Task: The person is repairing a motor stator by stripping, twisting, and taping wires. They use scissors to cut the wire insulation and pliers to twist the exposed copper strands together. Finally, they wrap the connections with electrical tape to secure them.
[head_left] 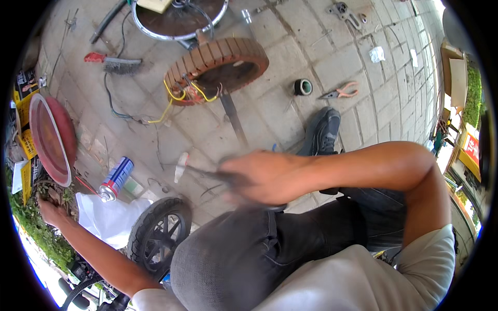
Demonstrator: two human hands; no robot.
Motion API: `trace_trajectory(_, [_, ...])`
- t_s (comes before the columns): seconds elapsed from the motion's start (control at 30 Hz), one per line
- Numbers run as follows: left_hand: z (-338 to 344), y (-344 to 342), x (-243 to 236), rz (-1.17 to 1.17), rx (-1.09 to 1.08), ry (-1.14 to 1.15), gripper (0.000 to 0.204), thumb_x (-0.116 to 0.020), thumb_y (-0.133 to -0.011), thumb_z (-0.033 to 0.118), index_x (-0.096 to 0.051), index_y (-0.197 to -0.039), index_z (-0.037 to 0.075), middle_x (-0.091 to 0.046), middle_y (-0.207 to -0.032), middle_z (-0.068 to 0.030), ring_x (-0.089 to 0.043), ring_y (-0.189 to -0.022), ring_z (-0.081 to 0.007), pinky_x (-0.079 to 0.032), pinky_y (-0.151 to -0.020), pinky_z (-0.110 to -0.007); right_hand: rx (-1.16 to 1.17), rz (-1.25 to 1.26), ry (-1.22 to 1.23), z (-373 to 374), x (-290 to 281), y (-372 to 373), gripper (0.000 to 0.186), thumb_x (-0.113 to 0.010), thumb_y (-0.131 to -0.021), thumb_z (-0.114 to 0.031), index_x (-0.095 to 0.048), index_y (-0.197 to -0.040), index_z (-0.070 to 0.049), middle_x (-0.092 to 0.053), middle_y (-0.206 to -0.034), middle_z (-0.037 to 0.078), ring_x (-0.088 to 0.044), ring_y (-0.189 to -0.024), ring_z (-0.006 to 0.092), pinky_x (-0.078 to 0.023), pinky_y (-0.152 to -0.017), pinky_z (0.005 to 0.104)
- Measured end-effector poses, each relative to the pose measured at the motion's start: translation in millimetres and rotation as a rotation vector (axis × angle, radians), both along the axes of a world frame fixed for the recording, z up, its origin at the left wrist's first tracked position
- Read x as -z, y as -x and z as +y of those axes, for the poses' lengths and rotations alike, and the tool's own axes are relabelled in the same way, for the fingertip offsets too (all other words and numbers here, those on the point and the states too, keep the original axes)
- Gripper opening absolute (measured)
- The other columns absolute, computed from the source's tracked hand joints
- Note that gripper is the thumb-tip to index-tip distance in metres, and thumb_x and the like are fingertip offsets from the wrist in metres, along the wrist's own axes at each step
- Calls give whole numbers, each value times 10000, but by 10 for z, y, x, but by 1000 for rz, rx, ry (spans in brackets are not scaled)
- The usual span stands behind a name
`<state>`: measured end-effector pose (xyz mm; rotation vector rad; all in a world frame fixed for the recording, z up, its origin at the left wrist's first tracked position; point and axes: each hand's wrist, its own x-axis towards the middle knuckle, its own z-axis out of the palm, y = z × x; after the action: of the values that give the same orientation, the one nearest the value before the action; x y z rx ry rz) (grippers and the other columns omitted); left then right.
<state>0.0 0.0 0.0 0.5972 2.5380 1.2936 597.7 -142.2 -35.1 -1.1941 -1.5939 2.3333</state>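
My right hand [251,176], blurred by motion, is closed around a dark, thin metal tool [202,172] whose exact kind I cannot make out, above my bent leg. My left hand [52,210] is at the soil and plants [59,192] along the left edge, fingers loosely bent and apart, with nothing visible in them. Near it lie a white sheet [104,217], a blue spray can [116,179] on its side and a tilted red basin [65,129]. A small black wheel [161,228] stands by my knee. A small white tube [181,167] lies beyond the tool.
A rusty wheel [228,52] with yellow wires is on the paving [280,124], below a round metal part [161,23]. A red-handled wire brush [116,65], dark tape roll [303,87], pliers [340,92] and metal bracket [347,15] lie around. Cardboard [456,78] stands at right.
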Motion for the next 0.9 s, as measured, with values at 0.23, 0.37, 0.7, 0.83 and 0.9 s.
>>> trace_trajectory(0.23, [-1156, -3672, 411, -309, 801, 479, 421, -605, -884, 326, -624, -1137, -10, -639, -956, -103, -577, -811, -165, -483, -757, -302, 390, -271, 390, -242, 55, -648, 350, -555, -941, -369, -564, -904, -21, -469, -565, 1, -453, -430, 91, -368, -400, 243])
trace_trajectory(0.37, [-1233, -4176, 976, -944, 747, 236, 595, -670, -865, 240, -417, -1311, -61, -566, -1184, -130, -557, -949, -197, -477, -860, -377, 507, -239, 316, -46, 226, -631, 496, -593, -873, -507, -584, -776, -21, -450, -505, 21, -470, -442, 117, -403, -457, 273])
trace_trajectory(0.7, [-1112, -4464, 1226, -1095, 601, 186, 370, -706, -829, 152, -529, -1142, 66, -611, -1031, -46, -568, -946, -185, -442, -853, -385, 120, -451, -146, 224, 352, -514, 417, -616, -843, -430, -678, -991, -46, -639, -787, 187, -619, -735, 299, -467, -691, 384])
trace_trajectory(0.83, [-1121, -4442, 1319, -1231, 586, 34, 298, -658, -839, 37, -542, -1114, 48, -624, -1023, -60, -592, -961, -192, -452, -916, -390, 135, -442, -120, 173, 364, -533, 418, -611, -855, -432, -679, -969, -36, -632, -767, 180, -607, -715, 290, -465, -683, 375])
trace_trajectory(0.9, [-1135, -4447, 1370, -1250, 599, -53, 278, -636, -843, -4, -546, -1103, 41, -626, -1028, -63, -596, -974, -192, -452, -946, -385, 192, -399, -30, 169, 384, -533, 419, -612, -859, -441, -680, -936, -34, -615, -722, 156, -597, -651, 243, -463, -640, 353])
